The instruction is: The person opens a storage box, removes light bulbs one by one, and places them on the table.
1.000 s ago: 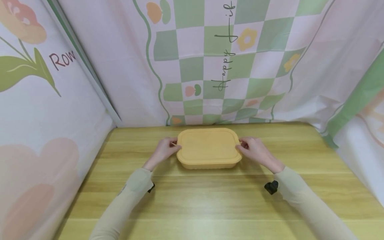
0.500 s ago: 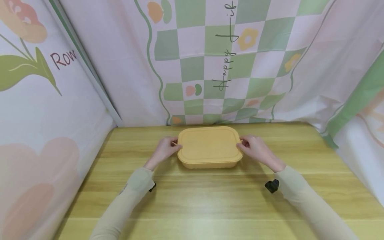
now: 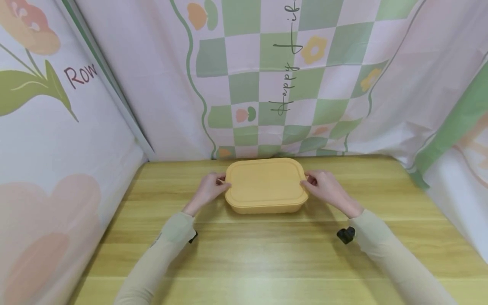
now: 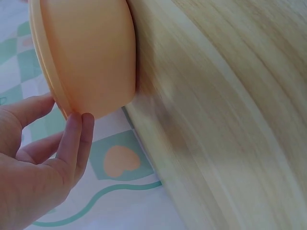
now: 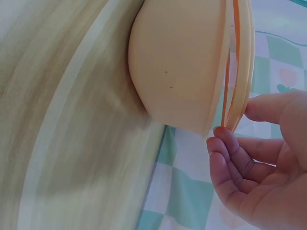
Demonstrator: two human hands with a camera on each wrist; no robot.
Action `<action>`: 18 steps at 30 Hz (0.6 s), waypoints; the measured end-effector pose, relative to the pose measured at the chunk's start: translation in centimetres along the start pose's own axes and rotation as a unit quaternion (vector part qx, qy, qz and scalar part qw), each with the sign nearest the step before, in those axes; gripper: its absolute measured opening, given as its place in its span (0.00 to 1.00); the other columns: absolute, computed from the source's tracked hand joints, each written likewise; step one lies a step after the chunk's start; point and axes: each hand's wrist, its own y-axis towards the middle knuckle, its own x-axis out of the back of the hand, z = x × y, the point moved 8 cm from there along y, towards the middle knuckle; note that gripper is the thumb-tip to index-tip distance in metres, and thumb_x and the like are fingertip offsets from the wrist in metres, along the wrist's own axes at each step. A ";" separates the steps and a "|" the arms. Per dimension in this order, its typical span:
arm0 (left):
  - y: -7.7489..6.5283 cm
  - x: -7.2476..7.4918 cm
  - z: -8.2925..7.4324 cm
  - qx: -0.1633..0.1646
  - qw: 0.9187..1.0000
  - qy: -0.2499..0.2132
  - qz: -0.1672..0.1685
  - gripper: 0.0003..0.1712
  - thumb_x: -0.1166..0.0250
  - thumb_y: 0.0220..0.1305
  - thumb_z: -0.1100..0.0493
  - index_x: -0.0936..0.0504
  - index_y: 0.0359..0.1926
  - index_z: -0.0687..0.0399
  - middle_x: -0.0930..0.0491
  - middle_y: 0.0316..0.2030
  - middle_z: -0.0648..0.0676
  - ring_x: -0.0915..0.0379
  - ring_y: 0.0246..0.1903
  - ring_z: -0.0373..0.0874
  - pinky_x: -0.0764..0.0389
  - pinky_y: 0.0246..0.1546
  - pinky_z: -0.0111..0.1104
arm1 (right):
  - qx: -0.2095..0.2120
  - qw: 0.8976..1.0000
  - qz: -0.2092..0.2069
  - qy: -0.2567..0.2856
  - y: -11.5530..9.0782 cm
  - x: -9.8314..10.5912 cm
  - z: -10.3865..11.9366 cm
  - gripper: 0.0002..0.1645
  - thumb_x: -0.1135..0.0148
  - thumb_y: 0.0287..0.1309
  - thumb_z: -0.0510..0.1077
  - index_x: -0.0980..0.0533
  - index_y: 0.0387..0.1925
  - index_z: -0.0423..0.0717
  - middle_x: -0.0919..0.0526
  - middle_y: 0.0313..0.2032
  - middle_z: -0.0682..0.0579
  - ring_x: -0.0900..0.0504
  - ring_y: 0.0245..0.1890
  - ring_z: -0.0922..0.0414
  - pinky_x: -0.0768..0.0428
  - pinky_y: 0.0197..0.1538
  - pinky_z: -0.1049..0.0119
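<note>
This looks like a small staged recording booth rather than a lived-in room. A wood-grain counter (image 3: 267, 254) is closed in on three sides by hanging printed cloth: a back sheet (image 3: 289, 76) with a green and white checker pattern, small flowers and cursive lettering, a left sheet (image 3: 49, 106) with a large flower, a green leaf and the letters "Row", and a right sheet (image 3: 453, 110) with a green band. The cloth hangs in folds down to the counter edges and hides whatever lies behind it. Light is soft and even.
</note>
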 end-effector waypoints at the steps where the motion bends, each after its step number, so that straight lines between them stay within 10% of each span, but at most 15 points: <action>1: 0.0 0.0 0.0 -0.003 1.000 -0.001 -0.001 0.16 0.34 0.64 0.63 0.18 0.50 0.70 0.15 0.45 0.67 0.15 0.41 0.57 0.13 0.42 0.40 | -0.001 1.000 0.000 0.001 0.0 0.0 0.0 0.19 0.38 0.65 0.42 0.20 0.46 0.27 0.15 0.26 0.47 0.21 0.23 0.61 0.21 0.29 0.68; 12: -0.4 1.5 -0.6 0.008 1.000 -0.012 -0.010 0.21 0.34 0.65 0.62 0.20 0.56 0.68 0.16 0.48 0.66 0.16 0.42 0.56 0.12 0.42 0.38 | 0.007 1.000 -0.002 -0.009 -0.1 0.2 1.1 0.19 0.38 0.65 0.41 0.21 0.47 0.25 0.14 0.27 0.45 0.19 0.24 0.59 0.16 0.31 0.62; 18: -0.9 2.8 -0.2 0.022 1.000 -0.015 -0.014 0.22 0.33 0.64 0.62 0.20 0.57 0.69 0.15 0.47 0.66 0.16 0.39 0.54 0.13 0.37 0.34 | 0.028 0.999 -0.016 -0.024 0.2 -0.2 2.7 0.10 0.37 0.63 0.41 0.21 0.28 0.38 0.20 0.22 0.50 0.27 0.21 0.61 0.28 0.26 0.70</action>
